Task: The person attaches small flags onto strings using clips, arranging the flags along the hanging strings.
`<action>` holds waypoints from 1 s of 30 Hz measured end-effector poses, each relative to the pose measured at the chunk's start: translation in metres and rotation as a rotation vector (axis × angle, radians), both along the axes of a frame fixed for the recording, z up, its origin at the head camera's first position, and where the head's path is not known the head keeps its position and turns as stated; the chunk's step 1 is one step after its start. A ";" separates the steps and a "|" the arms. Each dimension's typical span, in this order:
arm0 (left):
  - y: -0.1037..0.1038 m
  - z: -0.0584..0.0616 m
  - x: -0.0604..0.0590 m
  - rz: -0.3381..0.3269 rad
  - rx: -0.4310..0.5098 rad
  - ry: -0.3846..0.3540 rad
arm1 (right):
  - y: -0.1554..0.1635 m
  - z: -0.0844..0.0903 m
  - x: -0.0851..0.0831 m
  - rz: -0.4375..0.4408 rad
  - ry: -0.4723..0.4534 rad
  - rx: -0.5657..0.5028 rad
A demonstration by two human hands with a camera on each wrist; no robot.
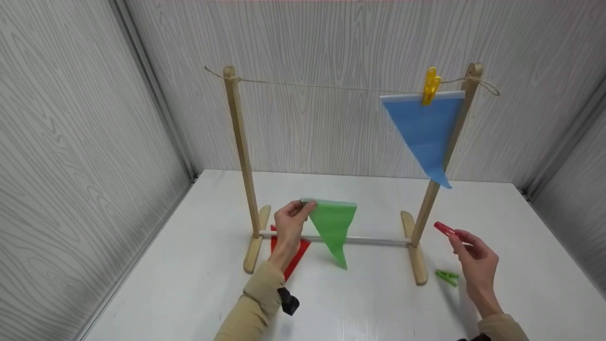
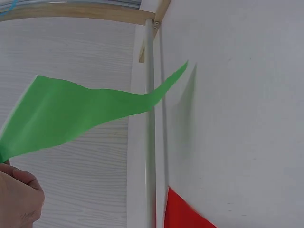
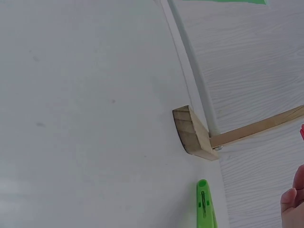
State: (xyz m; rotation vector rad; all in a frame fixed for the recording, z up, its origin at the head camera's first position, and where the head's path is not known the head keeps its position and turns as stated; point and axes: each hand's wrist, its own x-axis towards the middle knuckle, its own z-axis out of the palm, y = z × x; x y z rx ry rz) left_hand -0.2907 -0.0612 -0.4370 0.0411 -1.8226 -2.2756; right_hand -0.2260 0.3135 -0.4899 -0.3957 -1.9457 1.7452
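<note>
Left hand point(image 1: 289, 227) pinches green pennant point(image 1: 334, 222); right hand point(image 1: 479, 264) pinches red clip point(image 1: 445, 229), seemingly a sliver in right-wrist view.

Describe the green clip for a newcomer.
Find the wooden frame on the white table, then its right foot. Right of that lies the green clip, loose, unlike the red clip in the right hand and yellow clip on the string.

White table point(image 1: 369, 303) between wood-grained walls point(image 1: 85, 142)
</note>
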 end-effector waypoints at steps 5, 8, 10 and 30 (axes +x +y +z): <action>0.000 0.010 0.002 -0.010 0.040 0.026 | -0.006 0.011 0.005 0.026 0.058 0.051; -0.001 0.015 0.003 -0.016 0.046 0.031 | -0.013 0.019 0.007 0.051 0.080 0.086; -0.002 0.017 0.003 -0.019 0.041 0.031 | -0.017 0.024 0.008 0.071 0.091 0.100; 0.003 0.039 -0.004 -0.032 0.096 0.065 | -0.061 0.057 -0.005 0.254 0.179 0.045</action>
